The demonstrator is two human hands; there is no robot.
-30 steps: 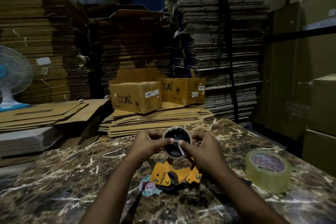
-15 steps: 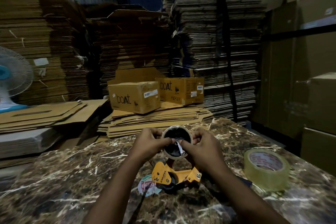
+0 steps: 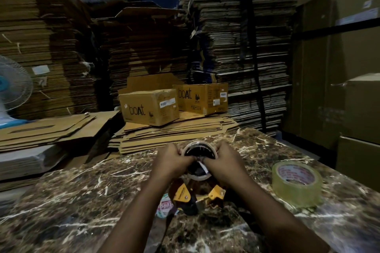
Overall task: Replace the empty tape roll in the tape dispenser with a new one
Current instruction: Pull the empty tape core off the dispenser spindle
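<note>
A yellow and black tape dispenser [image 3: 183, 194] stands on the marble table [image 3: 82, 201] in front of me. At its top sits the empty tape roll [image 3: 199, 149], a thin pale ring around a black hub. My left hand [image 3: 171, 159] grips the ring's left side and my right hand [image 3: 223, 163] grips its right side, thumbs meeting over the hub's middle. A small white strip shows between the thumbs. A new roll of clear tape [image 3: 296, 184] with a red-printed core lies flat on the table to the right, apart from my hands.
A round printed label [image 3: 163, 208] lies by the dispenser's base. Beyond the table's far edge are flat cardboard sheets [image 3: 170, 133], two "boAt" boxes [image 3: 149, 107], tall stacks of cardboard and a fan [image 3: 12, 88] at far left. Large cartons stand at right.
Both hands have closed tighter on the empty roll, thumbs pressing further over the hub. The dispenser has tilted slightly. The new roll has not moved.
</note>
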